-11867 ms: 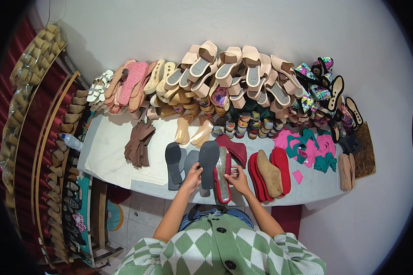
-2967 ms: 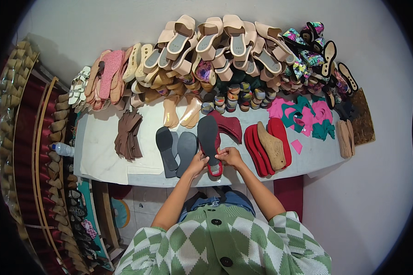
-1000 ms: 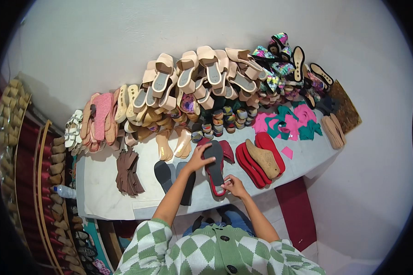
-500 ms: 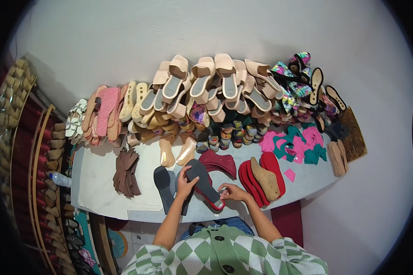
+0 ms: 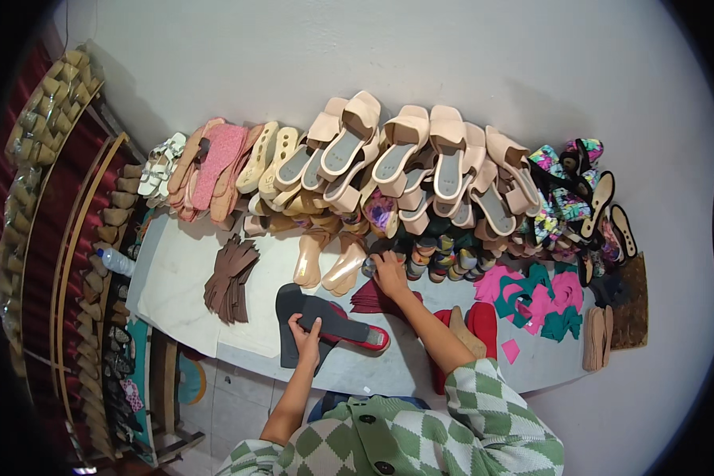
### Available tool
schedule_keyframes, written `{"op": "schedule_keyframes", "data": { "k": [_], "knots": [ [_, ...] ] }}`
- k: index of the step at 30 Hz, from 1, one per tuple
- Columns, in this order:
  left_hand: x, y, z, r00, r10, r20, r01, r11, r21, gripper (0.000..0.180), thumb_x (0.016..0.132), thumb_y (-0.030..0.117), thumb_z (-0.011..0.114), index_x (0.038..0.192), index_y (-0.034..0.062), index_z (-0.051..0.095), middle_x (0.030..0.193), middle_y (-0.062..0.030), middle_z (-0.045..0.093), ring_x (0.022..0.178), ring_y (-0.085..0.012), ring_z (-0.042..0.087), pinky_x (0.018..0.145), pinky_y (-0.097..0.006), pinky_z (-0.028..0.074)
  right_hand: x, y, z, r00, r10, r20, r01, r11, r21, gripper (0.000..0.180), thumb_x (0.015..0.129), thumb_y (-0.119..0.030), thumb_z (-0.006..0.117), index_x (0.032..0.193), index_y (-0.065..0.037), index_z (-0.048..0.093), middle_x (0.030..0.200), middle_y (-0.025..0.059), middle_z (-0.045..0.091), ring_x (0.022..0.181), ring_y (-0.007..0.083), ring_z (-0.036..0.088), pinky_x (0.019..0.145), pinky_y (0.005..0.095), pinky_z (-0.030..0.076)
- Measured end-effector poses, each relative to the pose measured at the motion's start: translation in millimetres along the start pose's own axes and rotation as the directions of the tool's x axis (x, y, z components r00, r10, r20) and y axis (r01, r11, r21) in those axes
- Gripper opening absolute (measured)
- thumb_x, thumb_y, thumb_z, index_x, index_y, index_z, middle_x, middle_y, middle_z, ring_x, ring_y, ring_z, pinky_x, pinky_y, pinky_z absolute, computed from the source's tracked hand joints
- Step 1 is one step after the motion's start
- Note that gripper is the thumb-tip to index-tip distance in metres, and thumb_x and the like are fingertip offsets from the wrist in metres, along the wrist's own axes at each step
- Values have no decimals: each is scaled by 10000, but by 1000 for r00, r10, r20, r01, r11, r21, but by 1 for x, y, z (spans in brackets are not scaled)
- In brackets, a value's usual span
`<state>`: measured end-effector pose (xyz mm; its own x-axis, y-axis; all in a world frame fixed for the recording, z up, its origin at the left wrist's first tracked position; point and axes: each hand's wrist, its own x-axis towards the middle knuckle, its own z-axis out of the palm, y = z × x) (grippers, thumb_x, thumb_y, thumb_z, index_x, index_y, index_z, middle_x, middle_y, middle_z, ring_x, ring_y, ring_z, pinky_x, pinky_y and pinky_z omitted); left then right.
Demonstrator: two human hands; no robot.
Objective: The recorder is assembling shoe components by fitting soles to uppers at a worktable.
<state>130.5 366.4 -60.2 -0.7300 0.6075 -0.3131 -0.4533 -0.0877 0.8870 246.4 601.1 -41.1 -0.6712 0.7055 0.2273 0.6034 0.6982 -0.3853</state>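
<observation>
White-topped desk (image 5: 178, 285) across mid-frame, pale wall behind, rows of beige open-toe sandals (image 5: 404, 159) stacked along the far edge. Left hand (image 5: 305, 333) at lower centre, lying flat with fingers spread on a dark grey flat sole (image 5: 329, 321), pressing rather than pinching. Under that sole, a red-edged sole (image 5: 373, 339) peeking out at its right end, both near the front edge of the desk. Right hand (image 5: 390, 274) stretched to centre frame, fingers curled down among small multicoloured heel blocks (image 5: 440, 258); whether anything is held there, cannot tell. Seemingly mid-step: one sole kept steady while another part is fetched from the pile. Next move probably calls for a clean pick without toppling the leaning sandals just above. Open room mostly at left, between a fan of brown cut pieces (image 5: 230, 274) and the soles; right side crowded with pink and green scraps (image 5: 535, 297).
</observation>
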Motion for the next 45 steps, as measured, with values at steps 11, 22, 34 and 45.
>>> {"op": "schedule_keyframes", "data": {
  "k": [11,22,34,45],
  "knots": [
    [-5,21,-4,950,150,274,-260,866,426,470,751,58,653,1142,77,394,1073,-83,447,989,-176,460,861,-278,391,-22,-4,-13,991,19,-136,24,951,308,426,646,-141,627,1035,-18,506,969,193,489,912,351,502,798,400,427],
    [14,47,1,850,119,514,-455,657,601,644,580,258,798,1082,84,433,1063,-150,464,1023,-301,464,880,-368,377,-155,-22,-49,704,315,637,-435,-517,737,418,877,-381,448,1124,-46,479,894,96,590,650,180,580,524,237,466],
    [14,43,-14,786,153,599,-549,618,562,670,587,258,793,1100,82,400,1071,-176,453,1007,-312,460,866,-377,382,-244,-91,-28,379,910,171,-373,-19,928,410,772,-334,663,1028,-44,526,837,30,582,683,66,539,497,195,409],
    [14,39,-20,773,147,618,-552,637,539,674,580,248,798,1099,83,399,1080,-173,447,1016,-313,454,877,-385,376,-222,-82,-30,712,677,186,-485,283,828,375,774,-252,672,1051,-13,587,884,55,593,748,104,578,588,231,489]
  ]
}}
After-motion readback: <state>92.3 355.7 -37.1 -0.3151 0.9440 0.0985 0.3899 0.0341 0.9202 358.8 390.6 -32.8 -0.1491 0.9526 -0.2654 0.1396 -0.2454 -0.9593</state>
